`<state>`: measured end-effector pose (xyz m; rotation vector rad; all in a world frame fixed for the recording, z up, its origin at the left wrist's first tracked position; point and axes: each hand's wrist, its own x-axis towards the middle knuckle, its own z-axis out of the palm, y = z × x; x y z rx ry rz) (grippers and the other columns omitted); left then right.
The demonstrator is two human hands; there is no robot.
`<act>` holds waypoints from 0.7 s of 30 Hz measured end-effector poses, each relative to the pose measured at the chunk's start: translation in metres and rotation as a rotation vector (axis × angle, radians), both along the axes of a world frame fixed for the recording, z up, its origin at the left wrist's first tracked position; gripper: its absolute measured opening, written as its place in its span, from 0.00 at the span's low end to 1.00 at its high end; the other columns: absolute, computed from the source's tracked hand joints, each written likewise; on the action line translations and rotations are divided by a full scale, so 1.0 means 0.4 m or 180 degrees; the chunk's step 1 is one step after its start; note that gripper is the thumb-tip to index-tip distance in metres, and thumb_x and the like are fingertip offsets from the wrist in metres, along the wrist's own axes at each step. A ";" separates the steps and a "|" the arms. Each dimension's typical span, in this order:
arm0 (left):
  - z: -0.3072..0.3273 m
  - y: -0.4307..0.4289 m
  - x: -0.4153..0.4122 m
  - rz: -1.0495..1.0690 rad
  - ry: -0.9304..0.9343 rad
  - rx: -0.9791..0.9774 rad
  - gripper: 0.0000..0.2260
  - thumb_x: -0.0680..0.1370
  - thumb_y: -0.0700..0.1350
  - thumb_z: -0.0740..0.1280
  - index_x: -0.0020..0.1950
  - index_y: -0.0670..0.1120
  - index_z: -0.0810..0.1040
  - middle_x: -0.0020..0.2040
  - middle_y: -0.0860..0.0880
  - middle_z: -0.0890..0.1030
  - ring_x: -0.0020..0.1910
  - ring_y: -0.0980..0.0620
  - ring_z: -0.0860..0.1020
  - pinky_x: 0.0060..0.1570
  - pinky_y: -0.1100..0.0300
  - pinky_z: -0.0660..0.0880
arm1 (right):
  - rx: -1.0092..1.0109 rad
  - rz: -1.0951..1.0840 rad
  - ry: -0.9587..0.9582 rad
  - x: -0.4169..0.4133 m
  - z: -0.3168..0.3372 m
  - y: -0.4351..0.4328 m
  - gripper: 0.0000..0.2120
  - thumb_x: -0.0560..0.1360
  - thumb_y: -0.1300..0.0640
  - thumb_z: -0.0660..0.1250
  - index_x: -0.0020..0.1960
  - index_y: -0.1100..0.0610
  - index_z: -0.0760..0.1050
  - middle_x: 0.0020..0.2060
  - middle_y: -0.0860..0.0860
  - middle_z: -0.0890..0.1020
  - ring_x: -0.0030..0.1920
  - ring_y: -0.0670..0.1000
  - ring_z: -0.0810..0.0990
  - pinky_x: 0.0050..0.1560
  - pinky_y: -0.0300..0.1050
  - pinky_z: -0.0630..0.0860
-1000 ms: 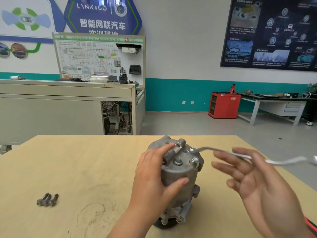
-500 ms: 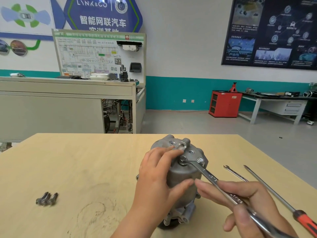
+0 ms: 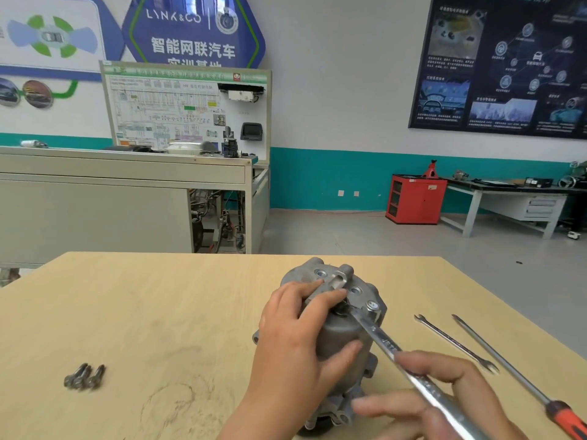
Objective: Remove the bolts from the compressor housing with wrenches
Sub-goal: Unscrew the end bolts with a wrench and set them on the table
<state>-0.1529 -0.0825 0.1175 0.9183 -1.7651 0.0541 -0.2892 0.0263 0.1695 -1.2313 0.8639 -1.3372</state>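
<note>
A grey metal compressor housing [image 3: 341, 331] stands upright on the wooden table [image 3: 158, 306]. My left hand [image 3: 295, 331] wraps around its left side, fingers on the top cover and thumb on the front. A bright steel wrench [image 3: 390, 347] runs from a bolt on the top face, largely hidden by my fingers, down to my right hand [image 3: 435, 398], which grips its shaft. Another bolt [image 3: 371, 305] stands on the cover's right edge. Three removed bolts [image 3: 84, 376] lie together at the table's left.
A thin open-end wrench [image 3: 454, 342] and a long screwdriver with an orange-red handle [image 3: 521, 379] lie on the table to the right of the housing. Beyond the table's far edge stand a grey workbench, a red cabinet and another bench.
One second ago my right hand was open with a wrench loose over it. Since then it gripped a wrench and set its head on a top bolt; it now holds there almost still.
</note>
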 end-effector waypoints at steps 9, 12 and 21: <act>0.004 0.007 -0.002 0.0074 -0.0109 0.0065 0.21 0.68 0.58 0.65 0.54 0.47 0.82 0.52 0.47 0.77 0.53 0.46 0.74 0.51 0.46 0.75 | -0.0612 -0.1376 -0.0392 -0.099 -0.046 -0.168 0.08 0.76 0.52 0.62 0.41 0.50 0.78 0.21 0.53 0.75 0.18 0.46 0.68 0.20 0.30 0.62; 0.003 0.008 0.000 -0.0010 -0.0070 0.0143 0.20 0.68 0.58 0.65 0.53 0.48 0.82 0.53 0.47 0.76 0.54 0.46 0.72 0.52 0.47 0.74 | -0.0143 -0.1287 0.0101 -0.126 -0.009 -0.311 0.04 0.78 0.55 0.62 0.47 0.55 0.72 0.23 0.47 0.67 0.20 0.42 0.63 0.20 0.33 0.61; 0.006 0.011 -0.009 0.0103 -0.0274 -0.0069 0.16 0.69 0.56 0.66 0.54 0.55 0.82 0.54 0.43 0.76 0.55 0.41 0.75 0.51 0.44 0.74 | -0.0371 -0.1006 0.3567 0.006 0.128 -0.517 0.13 0.73 0.52 0.60 0.32 0.57 0.67 0.31 0.53 0.72 0.31 0.53 0.70 0.33 0.44 0.65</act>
